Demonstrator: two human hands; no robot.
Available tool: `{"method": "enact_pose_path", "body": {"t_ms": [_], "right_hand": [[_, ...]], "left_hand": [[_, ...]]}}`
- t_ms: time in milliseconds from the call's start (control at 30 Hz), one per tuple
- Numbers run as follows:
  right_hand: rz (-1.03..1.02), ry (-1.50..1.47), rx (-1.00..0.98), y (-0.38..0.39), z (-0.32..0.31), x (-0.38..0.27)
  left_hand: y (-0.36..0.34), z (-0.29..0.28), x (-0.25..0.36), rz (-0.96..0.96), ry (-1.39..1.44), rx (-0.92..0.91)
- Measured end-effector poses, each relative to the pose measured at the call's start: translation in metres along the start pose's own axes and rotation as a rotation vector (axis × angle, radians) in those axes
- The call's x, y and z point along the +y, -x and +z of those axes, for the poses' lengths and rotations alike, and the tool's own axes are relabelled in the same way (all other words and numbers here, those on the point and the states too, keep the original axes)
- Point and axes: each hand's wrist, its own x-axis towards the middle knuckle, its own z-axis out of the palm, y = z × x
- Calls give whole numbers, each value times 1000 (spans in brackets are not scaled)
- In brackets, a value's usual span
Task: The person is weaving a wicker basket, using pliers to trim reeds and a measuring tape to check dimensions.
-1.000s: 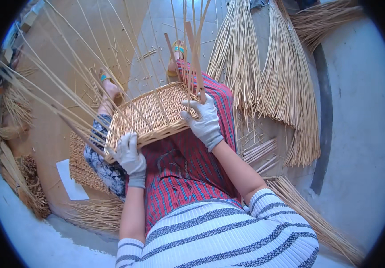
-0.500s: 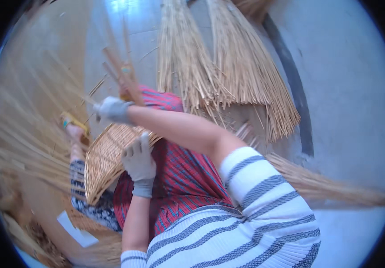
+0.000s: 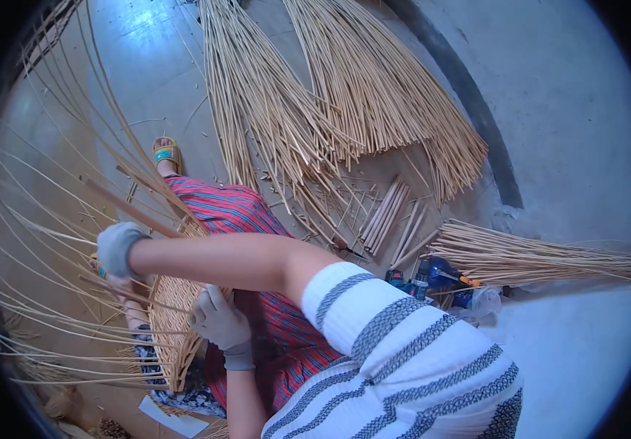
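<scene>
A half-woven wicker basket rests on edge against my lap, on the red striped cloth. Its long bare stakes fan out to the left. My right hand, in a grey glove, reaches across my body and is closed around some stakes by the basket's upper rim. Lower down, my gloved left hand grips the basket's woven wall on the near side, fingers curled over it.
Big bundles of pale willow rods lie on the concrete floor ahead, with another bundle to the right. Short cut sticks, a blue tool, a sandalled foot and a white paper scrap are also nearby.
My right arm has swung across to the left and taken hold of the stakes. The basket has tipped from flat onto its edge, and the view has turned right.
</scene>
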Motion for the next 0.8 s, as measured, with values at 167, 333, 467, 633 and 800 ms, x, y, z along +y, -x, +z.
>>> {"method": "enact_pose_path", "body": {"t_ms": [167,333,467,633,800], "right_hand": [[-675,-588,751,152,-5,42],[59,-535,898,272,57,178],[747,-165,415,329,113,274],[594,-223,119,342,167,297],[524,-253,-1,302,182,283]], "left_hand": [[3,7,-13,27,25,102],[-13,-12,-27,46,28,34],[-37,-32,-36,108,24,-24],[-60,-59,-55,185,37,-110],[-77,-72,-103,42,316,-96]]}}
